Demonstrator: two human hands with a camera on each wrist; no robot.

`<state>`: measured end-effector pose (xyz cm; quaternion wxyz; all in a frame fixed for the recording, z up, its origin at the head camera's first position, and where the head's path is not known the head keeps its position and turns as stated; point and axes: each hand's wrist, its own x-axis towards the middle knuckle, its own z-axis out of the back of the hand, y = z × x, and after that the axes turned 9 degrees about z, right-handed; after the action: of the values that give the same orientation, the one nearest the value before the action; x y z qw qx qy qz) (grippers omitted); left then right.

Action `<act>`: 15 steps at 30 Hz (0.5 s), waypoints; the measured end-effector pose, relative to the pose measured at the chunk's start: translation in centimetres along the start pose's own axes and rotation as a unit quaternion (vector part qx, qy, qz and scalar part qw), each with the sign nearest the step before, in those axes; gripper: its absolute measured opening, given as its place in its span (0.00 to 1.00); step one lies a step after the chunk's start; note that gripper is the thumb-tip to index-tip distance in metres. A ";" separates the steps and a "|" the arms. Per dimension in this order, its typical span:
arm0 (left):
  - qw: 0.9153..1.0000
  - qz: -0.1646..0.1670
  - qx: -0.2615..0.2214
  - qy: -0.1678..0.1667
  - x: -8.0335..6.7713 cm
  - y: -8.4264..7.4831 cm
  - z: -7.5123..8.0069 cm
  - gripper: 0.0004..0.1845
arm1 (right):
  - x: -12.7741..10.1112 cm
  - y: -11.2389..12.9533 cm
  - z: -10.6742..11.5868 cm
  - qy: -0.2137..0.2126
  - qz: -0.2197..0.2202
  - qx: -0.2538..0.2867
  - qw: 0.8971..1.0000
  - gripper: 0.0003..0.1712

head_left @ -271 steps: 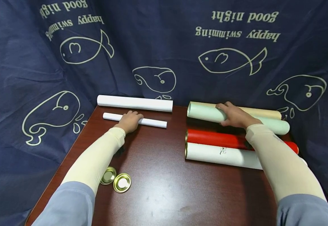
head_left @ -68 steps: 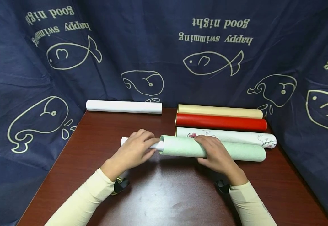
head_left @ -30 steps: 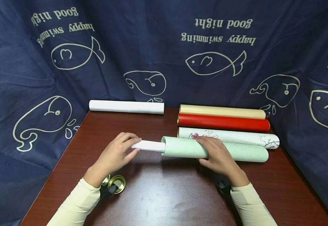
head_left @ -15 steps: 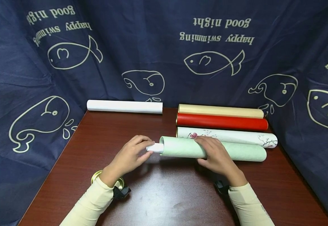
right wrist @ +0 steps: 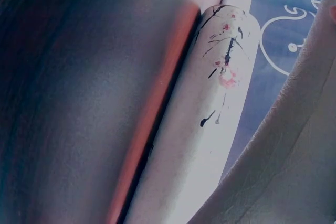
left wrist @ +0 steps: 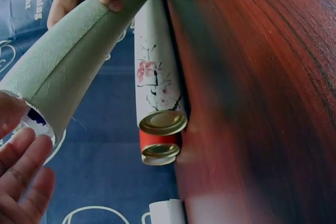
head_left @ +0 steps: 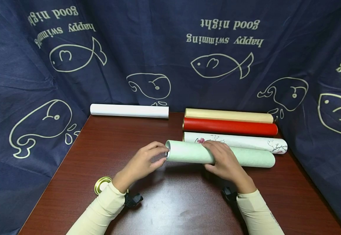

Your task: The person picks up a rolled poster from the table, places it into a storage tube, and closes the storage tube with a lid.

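The pale green textured cardboard tube (head_left: 220, 156) is grasped around its middle by the right hand (head_left: 223, 161), and it lies on the dark red-brown wooden counter (head_left: 170, 202). The open left end is touched by the relaxed fingers of the left hand (head_left: 142, 162); nothing is grasped there. Just behind, a white flower-printed tube (head_left: 240, 143) is touching it, then a red tube (head_left: 230, 127)

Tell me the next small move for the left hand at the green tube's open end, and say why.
Probably reach back for the gold lid by the left sleeve and cap the green tube. The left hand rests its fingers at the open end, no white roll sticks out, and the right hand grips the tube on the table.
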<state>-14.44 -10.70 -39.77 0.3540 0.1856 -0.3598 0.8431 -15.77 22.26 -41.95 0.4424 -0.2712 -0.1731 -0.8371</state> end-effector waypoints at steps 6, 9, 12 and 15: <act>1.000 0.002 -0.009 0.019 0.0 -0.1 0.0 0.13 | 0.0 -0.1 -0.1 -0.003 -0.001 0.003 1.000 0.43; 0.999 0.006 -0.010 0.034 -0.1 -0.1 -0.1 0.12 | 0.0 0.0 -0.1 -0.003 -0.003 -0.001 1.000 0.43; 0.999 0.016 -0.007 0.034 -0.5 0.1 0.3 0.13 | 0.1 0.1 0.0 0.000 -0.007 -0.001 1.000 0.43; 0.999 0.027 0.005 0.024 -1.5 0.6 1.3 0.15 | 0.2 0.0 0.2 0.002 -0.009 0.003 1.000 0.43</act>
<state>-13.78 -12.67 -40.07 0.3389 0.1574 -0.3519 0.8582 -15.83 22.20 -41.66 0.4357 -0.2667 -0.1770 -0.8412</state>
